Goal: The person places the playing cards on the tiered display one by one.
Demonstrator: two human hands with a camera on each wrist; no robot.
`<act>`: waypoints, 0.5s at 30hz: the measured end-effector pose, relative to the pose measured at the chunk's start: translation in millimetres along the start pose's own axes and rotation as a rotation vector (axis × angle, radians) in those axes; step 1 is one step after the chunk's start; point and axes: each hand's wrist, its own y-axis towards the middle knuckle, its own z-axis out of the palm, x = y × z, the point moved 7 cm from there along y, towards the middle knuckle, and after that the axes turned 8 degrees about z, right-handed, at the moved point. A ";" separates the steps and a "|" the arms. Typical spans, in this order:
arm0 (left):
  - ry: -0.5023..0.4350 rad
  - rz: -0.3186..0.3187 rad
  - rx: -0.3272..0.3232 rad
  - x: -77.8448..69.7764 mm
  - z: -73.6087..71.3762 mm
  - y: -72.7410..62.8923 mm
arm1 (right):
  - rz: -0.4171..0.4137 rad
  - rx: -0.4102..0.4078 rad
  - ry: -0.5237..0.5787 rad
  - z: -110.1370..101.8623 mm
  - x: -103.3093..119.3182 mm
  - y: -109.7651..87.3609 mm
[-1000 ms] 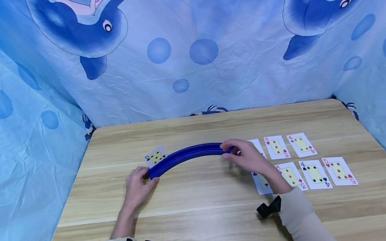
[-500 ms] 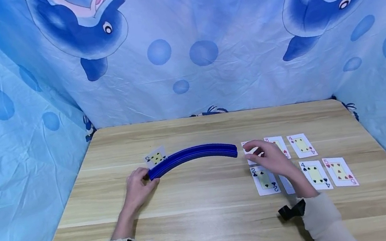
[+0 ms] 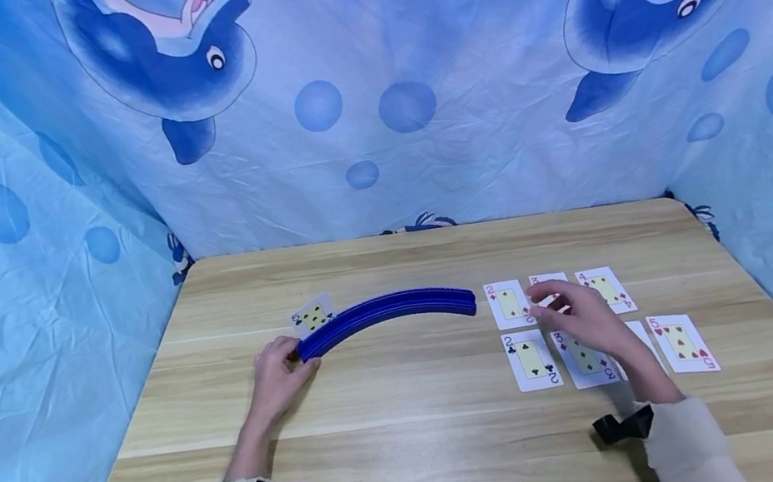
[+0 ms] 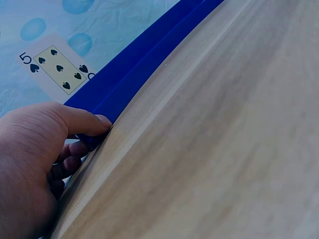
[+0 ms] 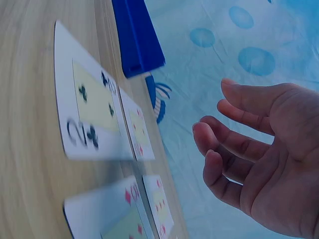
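A long curved blue card holder lies across the middle of the table. My left hand grips its left end, thumb along the near edge, as the left wrist view shows. A five of spades stands slanted in the holder's groove near that end. My right hand hovers over the laid-out playing cards with loosely curved fingers and nothing between them. Its fingertips are beside the two of diamonds; it partly covers the three of hearts and the four of diamonds.
In the front row lie a two of clubs, a three of diamonds and a five of hearts; my right wrist mostly hides the four of spades between them. A blue dolphin-print curtain stands behind the wooden table.
My right hand has let go of the holder's right end and moved right, over the cards, uncovering the two of diamonds and two of clubs. The left hand and holder stay put.
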 end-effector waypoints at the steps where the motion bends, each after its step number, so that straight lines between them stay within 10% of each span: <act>1: 0.002 0.003 0.001 -0.1 0.2 -0.2 | 0.003 -0.004 -0.003 -2.3 -3.0 -1.5; 15: 0.004 0.001 -0.009 0.1 0.4 -0.5 | 0.047 -0.079 -0.061 -45.1 -39.1 -17.4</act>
